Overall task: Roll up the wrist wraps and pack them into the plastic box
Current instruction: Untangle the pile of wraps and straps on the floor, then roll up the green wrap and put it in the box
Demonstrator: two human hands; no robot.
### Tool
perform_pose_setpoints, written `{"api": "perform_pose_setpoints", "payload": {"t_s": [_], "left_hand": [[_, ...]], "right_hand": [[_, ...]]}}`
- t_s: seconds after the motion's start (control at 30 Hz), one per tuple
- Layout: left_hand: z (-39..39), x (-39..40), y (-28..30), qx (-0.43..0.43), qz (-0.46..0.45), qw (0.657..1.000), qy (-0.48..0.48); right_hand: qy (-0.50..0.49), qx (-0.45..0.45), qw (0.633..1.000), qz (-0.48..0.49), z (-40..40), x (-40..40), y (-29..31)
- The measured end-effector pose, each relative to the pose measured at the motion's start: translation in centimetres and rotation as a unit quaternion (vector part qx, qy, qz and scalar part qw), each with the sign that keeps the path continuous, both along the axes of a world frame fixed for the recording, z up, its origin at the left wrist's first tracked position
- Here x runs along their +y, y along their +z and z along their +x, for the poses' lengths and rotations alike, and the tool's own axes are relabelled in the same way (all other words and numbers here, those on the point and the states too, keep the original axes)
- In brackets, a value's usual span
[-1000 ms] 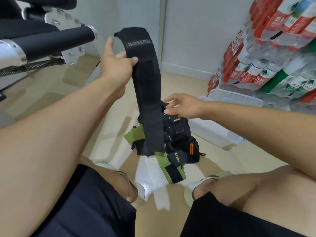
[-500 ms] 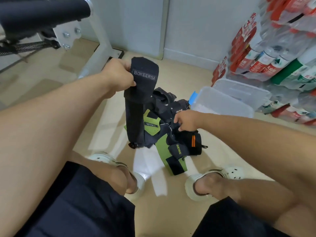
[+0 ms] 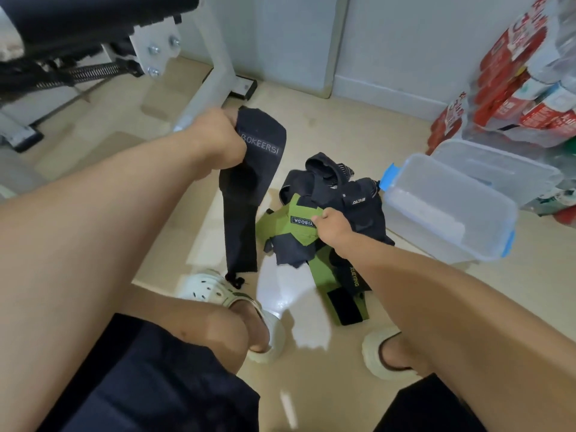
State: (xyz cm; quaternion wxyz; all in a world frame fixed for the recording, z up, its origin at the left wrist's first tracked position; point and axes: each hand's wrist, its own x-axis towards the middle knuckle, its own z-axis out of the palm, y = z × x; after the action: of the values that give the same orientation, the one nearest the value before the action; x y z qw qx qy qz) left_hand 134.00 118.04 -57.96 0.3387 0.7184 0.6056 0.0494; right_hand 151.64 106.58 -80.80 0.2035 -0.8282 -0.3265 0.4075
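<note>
Wrist wraps: a loose heap [image 3: 324, 219] of black and green wraps lies on the floor [image 3: 343, 129], between the person's feet and the far wall.
Black wrap: one long black wrap [image 3: 246, 194], lettered BOKEERSI near its upper end, hangs from the left hand; its lower end reaches down just beside the left shoe.
Left hand: the left hand [image 3: 218, 141] is clenched round the upper end of the black wrap, holding it above the floor to the left of the heap.
Green wrap: a green wrap [image 3: 299, 222] with a black YIBODA label lies at the left edge of the heap, partly under dark pieces; a green and black strip runs out from the heap toward the right shoe.
Right hand: the right hand [image 3: 333, 226] is curled on the heap, its fingers pinching the green wrap just beside the label.
Plastic box: a clear plastic box [image 3: 448, 210] with blue clips stands on the floor just right of the heap, open on top.
Shoes: a pale left shoe [image 3: 212, 288] and a pale right shoe [image 3: 374, 353] stand on the floor near the heap.
Bottles: shrink-wrapped packs of bottles [image 3: 511, 88] are stacked at the right wall, behind the box.
Frame: a white metal frame [image 3: 212, 73] with black padding stands at the far left.
</note>
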Motion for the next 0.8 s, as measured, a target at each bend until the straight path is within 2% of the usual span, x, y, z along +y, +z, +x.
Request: {"api": "perform_pose_setpoints", "payload": {"t_s": [0.13,0.37,0.8], "left_hand": [[0.4,-0.2,0.1,-0.004,-0.001,1.0,0.004],[0.8,-0.8,0.3,-0.014,-0.012,1.0,-0.007],[1.8,-1.7,0.5,-0.021,-0.01,0.999,-0.043]], "right_hand": [[-0.109,0.104,0.988,0.032,1.0,-0.3,0.9],[-0.158,0.17,0.971,0.05,2.6,-1.3,2.9],[-0.207,0.141,0.964,0.088,4.1,-1.2,6.3]]}}
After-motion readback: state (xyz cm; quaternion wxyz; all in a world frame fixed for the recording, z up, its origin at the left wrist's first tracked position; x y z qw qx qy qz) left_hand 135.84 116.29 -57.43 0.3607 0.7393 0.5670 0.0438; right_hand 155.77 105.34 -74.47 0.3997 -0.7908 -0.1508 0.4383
